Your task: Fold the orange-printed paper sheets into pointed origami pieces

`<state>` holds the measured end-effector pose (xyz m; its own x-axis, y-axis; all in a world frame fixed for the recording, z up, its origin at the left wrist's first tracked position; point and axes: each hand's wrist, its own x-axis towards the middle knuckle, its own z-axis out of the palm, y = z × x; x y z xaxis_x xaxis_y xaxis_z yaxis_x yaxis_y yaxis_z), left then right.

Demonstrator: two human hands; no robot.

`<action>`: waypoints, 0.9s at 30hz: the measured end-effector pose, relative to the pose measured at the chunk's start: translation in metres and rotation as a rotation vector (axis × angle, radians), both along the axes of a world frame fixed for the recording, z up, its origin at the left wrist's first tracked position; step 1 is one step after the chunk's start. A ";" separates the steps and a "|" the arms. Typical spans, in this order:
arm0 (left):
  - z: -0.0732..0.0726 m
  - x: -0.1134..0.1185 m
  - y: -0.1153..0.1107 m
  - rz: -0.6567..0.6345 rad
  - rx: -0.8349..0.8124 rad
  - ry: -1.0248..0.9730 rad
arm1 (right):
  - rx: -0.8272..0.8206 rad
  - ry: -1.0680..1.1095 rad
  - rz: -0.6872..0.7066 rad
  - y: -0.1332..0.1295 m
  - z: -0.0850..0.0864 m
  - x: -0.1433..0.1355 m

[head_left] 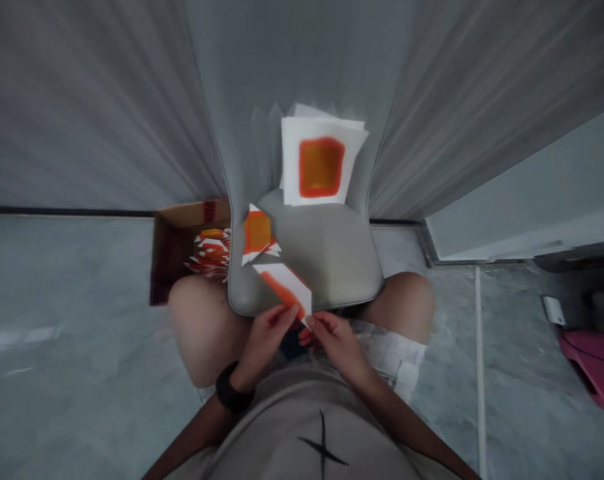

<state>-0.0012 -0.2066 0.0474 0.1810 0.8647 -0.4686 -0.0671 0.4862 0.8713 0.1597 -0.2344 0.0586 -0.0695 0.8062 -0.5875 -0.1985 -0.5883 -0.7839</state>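
Between my hands is a partly folded sheet of paper (293,285), white with an orange-red band, held over the front edge of a grey chair seat (332,247). My left hand (269,335) pinches its lower left edge between thumb and fingers. At its lower right corner, my right hand (335,340) pinches the paper too. Just beyond, on the seat's left side, lie several folded paper pieces (258,230) in orange and white. A stack of white square sheets (352,143) with an orange, red-edged square leans against the backrest.
Left of the chair, a cardboard box (177,220) on the floor holds many folded orange and white papers (212,253). A grey curtain (107,100) hangs behind. At the far right are a pink plastic object (595,367) and a small white object (553,310).
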 end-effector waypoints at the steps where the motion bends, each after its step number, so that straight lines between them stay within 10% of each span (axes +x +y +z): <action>1: -0.002 0.001 -0.001 -0.029 -0.016 -0.019 | 0.006 -0.009 0.010 0.002 -0.002 -0.001; 16: -0.017 0.016 -0.003 0.035 -0.160 -0.076 | -0.062 0.040 -0.018 0.000 -0.018 -0.012; 27: -0.023 -0.018 0.072 0.349 -0.078 -0.120 | -0.025 0.043 0.021 0.009 -0.012 0.011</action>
<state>-0.0191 -0.1349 0.0248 -0.0610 0.8465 -0.5288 -0.3399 0.4805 0.8084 0.1704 -0.2258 0.0465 -0.1117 0.7897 -0.6033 -0.2186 -0.6117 -0.7603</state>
